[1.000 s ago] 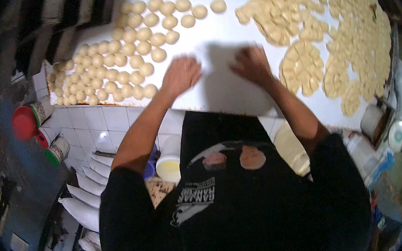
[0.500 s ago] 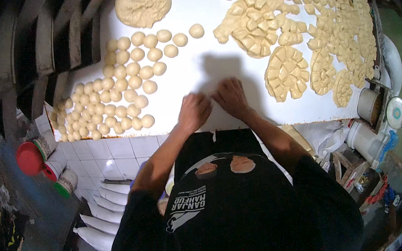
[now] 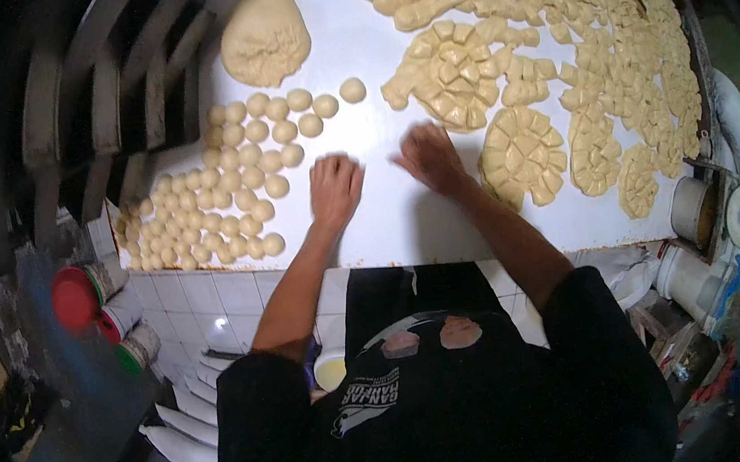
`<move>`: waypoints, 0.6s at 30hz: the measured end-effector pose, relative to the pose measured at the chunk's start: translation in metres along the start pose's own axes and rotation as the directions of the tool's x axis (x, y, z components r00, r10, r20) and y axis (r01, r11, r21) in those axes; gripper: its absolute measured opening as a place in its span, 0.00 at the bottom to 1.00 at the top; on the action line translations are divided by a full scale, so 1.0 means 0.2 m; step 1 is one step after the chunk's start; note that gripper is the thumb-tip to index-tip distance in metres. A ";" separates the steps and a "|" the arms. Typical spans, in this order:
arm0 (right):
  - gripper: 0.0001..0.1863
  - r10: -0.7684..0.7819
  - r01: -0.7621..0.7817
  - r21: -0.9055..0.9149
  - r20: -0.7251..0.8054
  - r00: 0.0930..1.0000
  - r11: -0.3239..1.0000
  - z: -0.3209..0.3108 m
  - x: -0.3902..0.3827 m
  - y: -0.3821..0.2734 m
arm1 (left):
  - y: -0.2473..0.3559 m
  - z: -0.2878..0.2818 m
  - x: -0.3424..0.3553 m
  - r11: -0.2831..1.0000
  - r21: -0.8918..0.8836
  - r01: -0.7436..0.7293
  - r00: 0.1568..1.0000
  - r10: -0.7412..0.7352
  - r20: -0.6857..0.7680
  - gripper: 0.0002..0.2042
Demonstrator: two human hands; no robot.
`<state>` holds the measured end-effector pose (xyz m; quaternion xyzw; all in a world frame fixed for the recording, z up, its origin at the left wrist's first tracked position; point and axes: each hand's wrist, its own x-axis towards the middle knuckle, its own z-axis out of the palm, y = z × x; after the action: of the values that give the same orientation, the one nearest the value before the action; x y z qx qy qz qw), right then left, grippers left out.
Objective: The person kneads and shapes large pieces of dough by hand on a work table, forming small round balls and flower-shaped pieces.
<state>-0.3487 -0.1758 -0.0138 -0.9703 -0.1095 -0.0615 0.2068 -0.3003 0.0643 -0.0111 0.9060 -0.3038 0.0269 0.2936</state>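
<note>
My left hand [image 3: 336, 188] rests palm down on the white table, its fingers curled under, just right of the rows of round dough balls [image 3: 252, 178]. Farther right, my right hand [image 3: 431, 160] is bent inward with its thumb side toward the left hand and slightly blurred. Whatever lies beneath either palm is hidden. Close beyond the right hand is a flattened, scored mass of dough [image 3: 452, 69]. Beside it to the right sits a round slab cut into wedges [image 3: 524, 156]. A single dough ball [image 3: 353, 90] lies apart, beyond both hands.
A large smooth dough lump [image 3: 264, 39] sits at the far left of the table [image 3: 371, 240]. Many cut dough pieces [image 3: 632, 68] cover the right side. Dark wooden racks [image 3: 104, 105] stand left. Buckets [image 3: 116, 298] and a metal pot [image 3: 690, 206] flank the table.
My hands have moved apart from near each other, the left one toward the dough balls. The whole view has shifted, so the table sits a little lower.
</note>
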 end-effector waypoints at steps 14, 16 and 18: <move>0.15 -0.066 0.108 0.195 -0.208 0.976 0.975 0.07 -0.26 -0.15 | 0.21 0.10 -0.25 0.981 -0.180 0.073 0.997 -0.072 0.013 0.12; 0.22 0.101 -0.127 0.273 0.105 0.989 0.954 -0.06 -0.28 -0.07 | 0.05 0.00 -0.36 0.954 -0.294 -0.064 0.990 0.098 0.105 0.14; 0.22 0.276 -0.353 0.244 0.301 0.913 0.903 -0.19 -0.20 -0.05 | -0.06 -0.04 -0.32 0.996 -0.035 -0.082 0.991 0.085 0.099 0.12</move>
<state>-0.3917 -0.1909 0.0184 -0.9333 0.0157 0.1171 0.3392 -0.3447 0.1111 -0.0246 0.8880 -0.3563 -0.0108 0.2906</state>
